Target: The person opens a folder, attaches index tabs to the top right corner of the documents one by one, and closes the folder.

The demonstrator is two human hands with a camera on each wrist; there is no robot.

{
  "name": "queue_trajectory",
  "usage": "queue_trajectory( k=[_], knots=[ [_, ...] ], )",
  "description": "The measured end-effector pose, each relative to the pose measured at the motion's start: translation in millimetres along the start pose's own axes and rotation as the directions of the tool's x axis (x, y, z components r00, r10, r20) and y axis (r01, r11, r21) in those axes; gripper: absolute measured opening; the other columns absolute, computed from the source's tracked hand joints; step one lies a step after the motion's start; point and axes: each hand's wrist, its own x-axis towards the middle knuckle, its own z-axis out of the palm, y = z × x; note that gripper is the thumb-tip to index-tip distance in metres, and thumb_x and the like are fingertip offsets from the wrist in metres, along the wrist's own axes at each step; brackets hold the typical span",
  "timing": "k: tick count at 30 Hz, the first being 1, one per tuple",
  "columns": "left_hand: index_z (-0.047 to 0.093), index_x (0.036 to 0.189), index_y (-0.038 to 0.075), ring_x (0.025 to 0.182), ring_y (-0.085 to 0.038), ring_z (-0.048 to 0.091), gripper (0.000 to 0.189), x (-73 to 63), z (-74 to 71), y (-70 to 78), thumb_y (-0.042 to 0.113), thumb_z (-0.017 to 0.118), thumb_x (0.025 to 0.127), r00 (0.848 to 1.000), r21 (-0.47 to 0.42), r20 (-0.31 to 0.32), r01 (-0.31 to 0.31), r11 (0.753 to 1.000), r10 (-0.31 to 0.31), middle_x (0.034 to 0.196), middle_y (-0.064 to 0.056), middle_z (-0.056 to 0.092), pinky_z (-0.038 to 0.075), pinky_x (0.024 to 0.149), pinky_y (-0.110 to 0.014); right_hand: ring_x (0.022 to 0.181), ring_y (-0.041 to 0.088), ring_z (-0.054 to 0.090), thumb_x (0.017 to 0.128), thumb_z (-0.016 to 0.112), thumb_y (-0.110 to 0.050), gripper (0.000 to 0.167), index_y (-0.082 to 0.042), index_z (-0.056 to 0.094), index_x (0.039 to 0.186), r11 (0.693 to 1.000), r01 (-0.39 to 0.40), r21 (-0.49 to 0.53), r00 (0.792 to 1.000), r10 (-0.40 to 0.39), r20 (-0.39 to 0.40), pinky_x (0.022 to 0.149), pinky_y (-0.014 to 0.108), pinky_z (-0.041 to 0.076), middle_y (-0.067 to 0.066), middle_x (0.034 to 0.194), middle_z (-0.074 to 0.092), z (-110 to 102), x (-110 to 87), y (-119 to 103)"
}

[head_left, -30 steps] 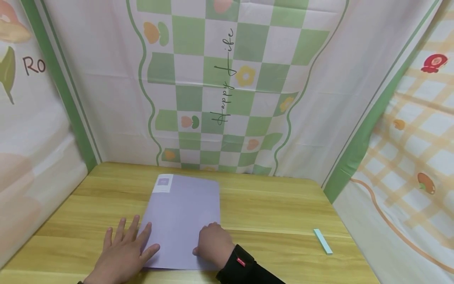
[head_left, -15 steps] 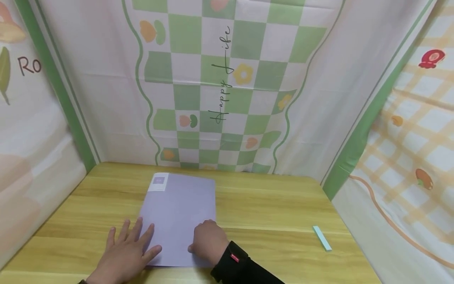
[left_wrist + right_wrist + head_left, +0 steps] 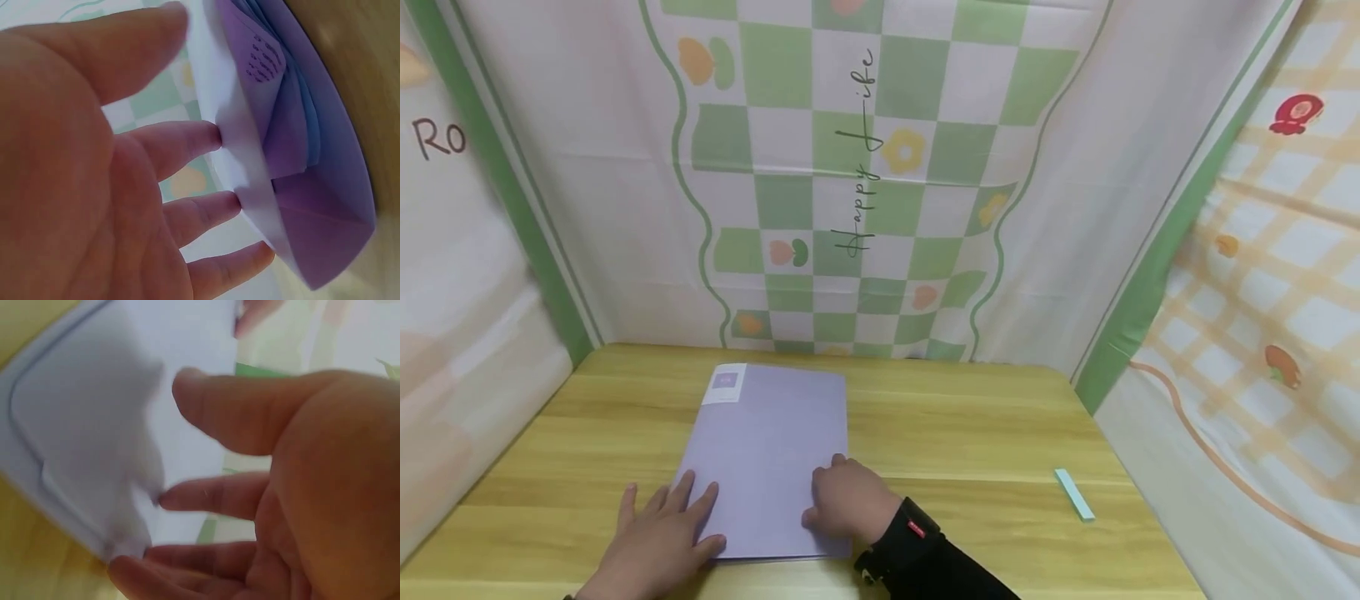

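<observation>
A light purple folder (image 3: 767,450) with a white label (image 3: 725,382) in its far left corner lies on the table. My left hand (image 3: 655,542) has its fingers spread, with fingertips on the folder's left edge. In the left wrist view the folder's near end gapes, and purple and blue sheets (image 3: 294,125), one with dark marks, show inside. My right hand (image 3: 852,500) is at the folder's near right part. The right wrist view shows its fingers fairly straight and its fingertips against the cover, the thumb (image 3: 215,409) apart from them.
A pale mint strip (image 3: 1075,495) lies far to the right on the wooden table (image 3: 955,433). A green and white checked cloth (image 3: 842,192) hangs behind the table. More patterned cloths stand at the left and right sides.
The whole head view has shifted a little. My left hand has slid slightly toward the near end of the folder's left edge. The right hand stays at the near right part.
</observation>
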Motion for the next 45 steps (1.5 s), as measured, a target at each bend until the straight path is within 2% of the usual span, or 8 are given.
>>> queue_trajectory(
  k=[4,6,11,14,21,28,35,45],
  knots=[
    [0.059,0.138,0.007,0.125,-0.061,0.039,0.073,1.2,-2.0,-1.5,0.057,0.068,0.085,1.0,0.003,0.014,0.007,1.0,-0.007,0.145,-0.032,0.041,-0.001,0.101,-0.077,0.082,0.012,0.056,0.084,0.076,-0.046,0.041,-0.011,0.07,0.105,0.998,0.063,0.026,0.998,-0.064,0.027,0.072,0.028,0.05,0.001,0.092,0.063,-2.8,-5.4,16.2],
    [0.059,0.138,0.007,0.125,-0.061,0.039,0.073,2.0,-3.3,-0.9,0.056,0.069,0.085,1.0,0.001,0.025,0.01,1.0,-0.01,0.145,-0.032,0.041,-0.001,0.101,-0.077,0.095,0.014,0.06,0.085,0.075,-0.045,0.044,-0.012,0.069,0.114,0.996,0.08,0.028,0.996,-0.081,0.037,0.081,0.03,0.051,0.003,0.106,0.066,-6.7,-11.6,23.4],
    [0.058,0.139,0.006,0.126,-0.061,0.037,0.073,4.3,-4.8,1.5,0.055,0.07,0.086,0.998,-0.018,0.064,0.023,1.0,-0.022,0.146,-0.034,0.039,0.005,0.102,-0.077,0.123,0.025,0.055,0.089,0.072,-0.041,0.056,-0.009,0.062,0.134,0.994,0.065,0.083,0.997,-0.068,0.035,0.099,0.037,0.046,0.012,0.134,0.059,-16.3,-34.5,47.3],
    [0.057,0.14,0.004,0.128,-0.062,0.033,0.076,5.7,-4.0,2.4,0.056,0.069,0.086,0.995,-0.028,0.098,0.032,0.999,-0.029,0.146,-0.036,0.037,0.011,0.103,-0.076,0.122,0.028,0.056,0.092,0.069,-0.036,0.054,-0.006,0.059,0.136,0.99,0.064,0.125,0.998,-0.063,-0.006,0.099,0.04,0.047,0.016,0.138,0.055,-17.1,-50.6,69.7],
    [0.056,0.139,0.0,0.134,-0.057,0.028,0.08,6.8,0.5,1.0,0.056,0.071,0.084,0.991,-0.072,0.132,0.023,0.997,-0.013,0.148,-0.036,0.034,0.024,0.105,-0.069,0.108,0.03,0.062,0.093,0.069,-0.02,0.037,0.001,0.065,0.124,0.992,0.078,0.104,0.982,-0.059,-0.177,0.092,0.046,0.05,0.015,0.12,0.063,-14.9,-90.5,136.3],
    [0.056,0.138,-0.003,0.135,-0.057,0.028,0.08,10.5,-1.9,0.5,0.054,0.073,0.084,0.989,-0.083,0.145,0.018,0.996,-0.006,0.147,-0.036,0.035,0.027,0.104,-0.068,0.091,0.028,0.065,0.086,0.076,-0.01,0.025,-0.001,0.07,0.108,0.99,-0.134,0.049,0.946,0.142,-0.291,0.08,0.045,0.054,0.01,0.101,0.066,-11.5,-138.5,202.3],
    [0.058,0.136,-0.001,0.134,-0.055,0.031,0.077,12.4,-5.9,3.2,0.052,0.075,0.083,0.989,-0.067,0.145,0.019,0.998,-0.009,0.146,-0.034,0.039,0.028,0.104,-0.067,0.082,0.029,0.063,0.087,0.073,-0.013,0.027,0.002,0.069,0.109,0.937,-0.348,0.028,0.916,0.346,-0.205,0.072,0.048,0.052,0.011,0.092,0.063,-10.2,-173.5,247.2],
    [0.059,0.136,0.0,0.135,-0.054,0.031,0.075,13.9,-2.3,1.9,0.05,0.077,0.081,0.992,-0.06,0.126,0.019,0.998,-0.011,0.147,-0.033,0.039,0.028,0.105,-0.066,0.08,0.031,0.064,0.093,0.064,-0.009,0.019,0.004,0.066,0.107,0.911,-0.402,0.092,0.902,0.412,-0.133,0.071,0.051,0.052,0.012,0.087,0.063,0.5,-183.7,262.5]
  ],
)
